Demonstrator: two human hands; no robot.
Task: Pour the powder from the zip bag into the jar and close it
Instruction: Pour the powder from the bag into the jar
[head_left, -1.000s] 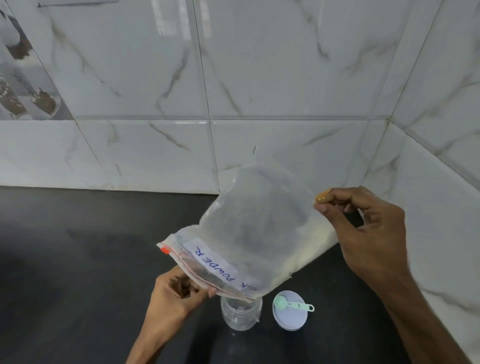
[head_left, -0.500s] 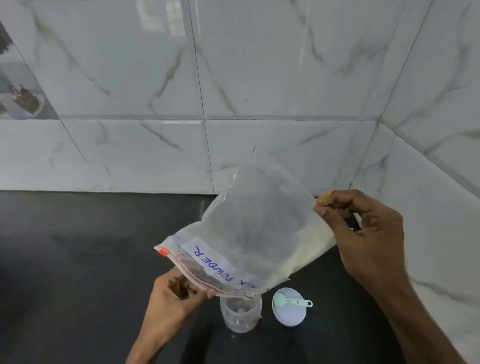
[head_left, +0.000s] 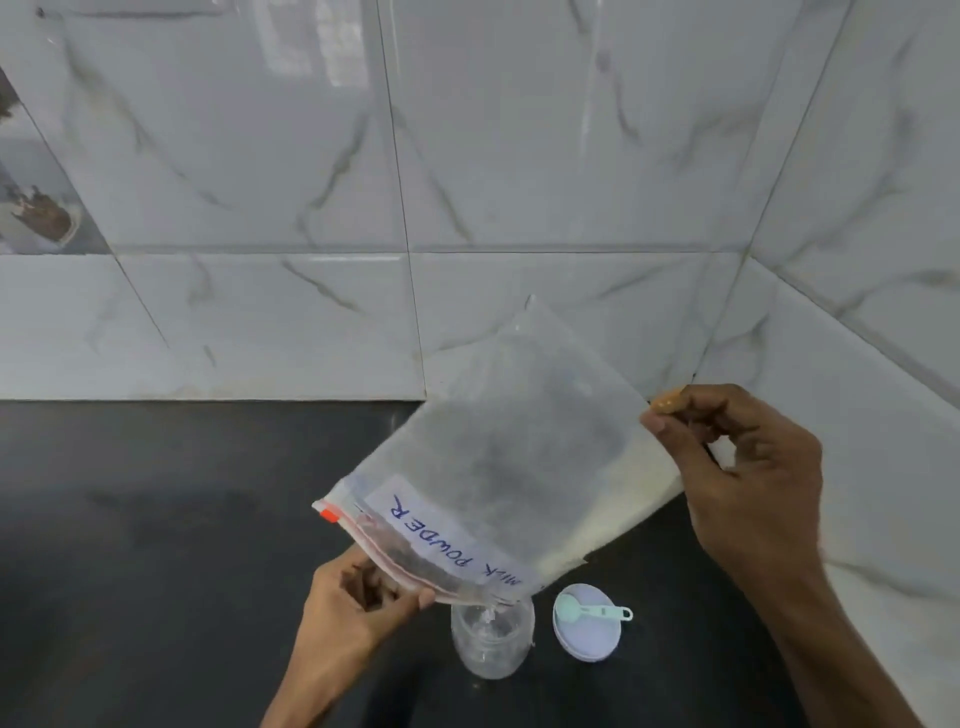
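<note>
Head view: the zip bag (head_left: 509, 467) hangs tilted right above the jar (head_left: 491, 644), its open zip edge down at the jar's mouth and its far end raised up and to the right. The left hand (head_left: 358, 608), just left of the jar, pinches the zip edge. The right hand (head_left: 748, 478), high to the jar's right, pinches the bag's raised corner between thumb and fingertips. Most of the powder (head_left: 623, 509) sits along the bag's lower side, above the jar. The jar looks close to empty, with perhaps a faint trickle at its mouth, though that's hard to tell. So the pour is barely under way. The lid (head_left: 587, 639) lies just right of the jar on the counter (head_left: 156, 519), a small spoon (head_left: 587, 610) resting on it. Emptying the bag and closing the jar are both left to do.
</note>
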